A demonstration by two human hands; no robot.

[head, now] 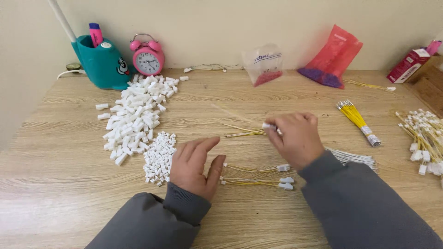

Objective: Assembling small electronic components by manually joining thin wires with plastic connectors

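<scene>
At table centre, your right hand (pixel 297 138) pinches a small white connector (pixel 270 125) between its fingertips, with yellow wires (pixel 242 130) trailing left from it, blurred. Your left hand (pixel 196 163) lies open and flat on the wooden table (pixel 69 184), holding nothing, just beside the small white housings pile (pixel 159 157).

Doing it well, as I judge it: keep the grip on the plastic, not the wire; steady the leads with the free hand so they don't whip; lay the piece parallel to the finished harnesses (pixel 256 177) just in front of you.

Counts:
- Finished harnesses between the hands: about three, overlapping, hard to be sure.
- White piles: two, large housings pile (pixel 134 117) and the small one. Pieces too many to count.
- Yellow wire bundle (pixel 355 117): one, banded.
- White wire bundle (pixel 353 157): one, partly behind your sleeve.
- Heap of assembled leads (pixel 424 133) at right edge: one.
- Plastic bags: two, clear bag (pixel 264 64) and red bag (pixel 333 57).
- One pink alarm clock (pixel 148 57), one teal pen holder (pixel 101 64), one red box (pixel 408 67).
</scene>
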